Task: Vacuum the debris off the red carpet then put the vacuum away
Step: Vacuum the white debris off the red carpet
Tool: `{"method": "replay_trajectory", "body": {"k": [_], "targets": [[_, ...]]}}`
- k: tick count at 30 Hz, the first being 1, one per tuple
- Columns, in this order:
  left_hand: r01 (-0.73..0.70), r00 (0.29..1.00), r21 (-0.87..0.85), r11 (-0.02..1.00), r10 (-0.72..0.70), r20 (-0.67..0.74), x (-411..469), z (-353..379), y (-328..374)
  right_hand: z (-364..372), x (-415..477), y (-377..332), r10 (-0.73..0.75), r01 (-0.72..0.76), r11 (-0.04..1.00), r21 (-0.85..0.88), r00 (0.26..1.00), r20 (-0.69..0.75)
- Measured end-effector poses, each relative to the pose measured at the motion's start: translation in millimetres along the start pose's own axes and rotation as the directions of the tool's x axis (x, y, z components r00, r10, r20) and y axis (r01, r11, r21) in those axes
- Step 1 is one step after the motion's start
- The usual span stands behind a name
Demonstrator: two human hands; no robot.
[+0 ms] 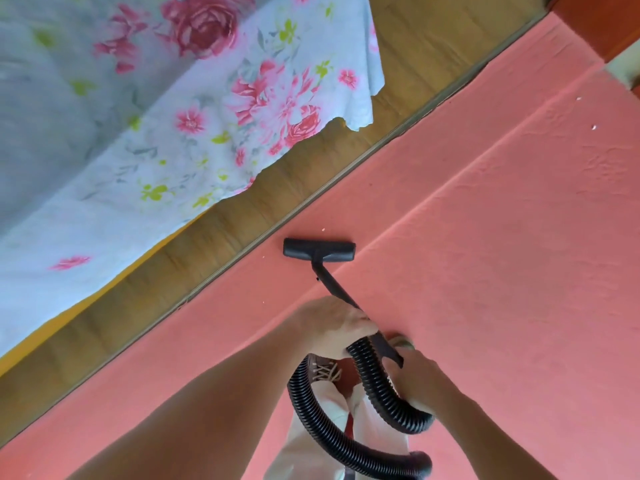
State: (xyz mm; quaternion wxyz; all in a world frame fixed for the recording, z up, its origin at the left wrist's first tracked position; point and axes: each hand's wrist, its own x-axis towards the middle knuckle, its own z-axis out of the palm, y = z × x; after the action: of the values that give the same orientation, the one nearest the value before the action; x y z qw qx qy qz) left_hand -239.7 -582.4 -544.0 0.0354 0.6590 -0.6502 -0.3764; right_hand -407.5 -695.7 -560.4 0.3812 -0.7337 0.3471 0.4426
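Vacuum nozzle (318,249), one, on red carpet (485,271); left hand (332,327) grips wand (333,283), right hand (417,381) grips hose (374,388).

Black T-shaped floor nozzle (319,249) on red carpet (485,237), just right of wooden bed board (225,230) overhung by floral sheet (138,116); black wand (332,285) runs back to ribbed black hose (373,382).

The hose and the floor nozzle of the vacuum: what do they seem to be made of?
The hose looks like flexible black plastic: ribbed all along, slightly glossy, bent in a loop. The floor nozzle seems hard black plastic, smooth and matt with rounded ends, though rubber is possible.
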Motion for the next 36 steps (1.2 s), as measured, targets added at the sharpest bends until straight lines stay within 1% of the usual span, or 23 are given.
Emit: {"method": "replay_trajectory", "body": {"k": [1,3,6,8,9,11,14,16,17,19,20,22,25,28,29,31,34,36], "targets": [[0.041,0.999,-0.004,0.999,-0.041,0.009,-3.4,0.1,-5.7,-1.3,9.3,-7.6,0.001,-0.001,1.0,-0.008,1.0,-0.017],[0.171,0.985,-0.045,0.984,-0.172,-0.015,-10.9,4.1,-20.4,-8.2,30.5,-23.9,0.009,-0.008,1.0,0.024,0.998,-0.067],[0.372,0.92,-0.135,0.918,-0.384,-0.074,-24.5,5.3,-44.2,-27.8,63.1,-56.5,0.02,-0.016,0.999,0.033,0.993,-0.118],[0.434,0.887,-0.149,0.889,-0.45,-0.103,-33.4,2.5,-56.0,-33.4,76.6,-70.1,0.036,-0.033,0.999,0.024,0.99,-0.138],[0.437,0.886,-0.145,0.888,-0.453,-0.102,-36.6,1.5,-58.7,-30.6,76.7,-71.8,0.047,-0.044,0.999,0.029,0.99,-0.136],[0.389,0.917,-0.113,0.914,-0.396,-0.047,-40.5,0.6,-56.1,-13.2,64.6,-62.1,0.074,-0.068,0.995,0.07,0.992,-0.097],[0.178,0.982,-0.019,0.984,-0.176,0.068,-37.3,1.5,-35.5,26.7,20.7,-36.7,0.087,-0.086,0.985,0.152,0.996,0.002],[0.046,0.992,0.039,0.998,-0.05,0.119,-30.5,4.2,-22.2,40.7,-2.4,-26.6,0.076,-0.082,0.982,0.169,0.996,0.04],[0.014,0.992,0.055,0.998,-0.021,0.123,-26.8,5.7,-20.2,41.7,-6.0,-24.7,0.076,-0.082,0.981,0.177,0.996,0.042],[0.026,0.996,0.034,0.999,-0.029,0.085,-23.0,5.8,-21.7,35.3,2.2,-23.9,0.088,-0.091,0.984,0.154,0.996,0.023],[0.058,0.997,0.019,0.998,-0.059,0.046,-22.6,6.2,-25.5,28.9,11.8,-26.3,0.097,-0.096,0.984,0.148,0.995,0.001],[0.167,0.985,-0.016,0.986,-0.167,-0.037,-21.8,3.3,-35.9,11.6,36.4,-33.9,0.106,-0.096,0.981,0.167,0.993,-0.057],[0.345,0.925,-0.081,0.935,-0.353,-0.142,-13.2,-16.8,-51.7,-29.5,74.9,-48.4,0.123,-0.081,0.959,0.271,0.982,-0.144],[0.396,0.87,-0.128,0.909,-0.416,-0.266,9.4,-45.6,-56.9,-80.5,96.2,-51.1,0.186,-0.093,0.905,0.414,0.964,-0.19],[0.393,0.861,-0.141,0.909,-0.418,-0.291,19.2,-53.3,-54.0,-95.3,98.3,-45.4,0.214,-0.098,0.884,0.457,0.954,-0.209],[0.371,0.866,-0.128,0.92,-0.392,-0.311,40.2,-64.0,-41.3,-116.0,94.0,-24.7,0.259,-0.105,0.857,0.504,0.934,-0.246],[0.296,0.905,-0.054,0.954,-0.298,-0.302,71.1,-70.2,-12.5,-125.8,70.3,20.8,0.325,-0.123,0.822,0.555,0.903,-0.281],[0.214,0.946,0.012,0.977,-0.204,-0.252,95.0,-73.3,9.1,-123.3,52.8,56.4,0.376,-0.132,0.769,0.626,0.885,-0.276]]}}
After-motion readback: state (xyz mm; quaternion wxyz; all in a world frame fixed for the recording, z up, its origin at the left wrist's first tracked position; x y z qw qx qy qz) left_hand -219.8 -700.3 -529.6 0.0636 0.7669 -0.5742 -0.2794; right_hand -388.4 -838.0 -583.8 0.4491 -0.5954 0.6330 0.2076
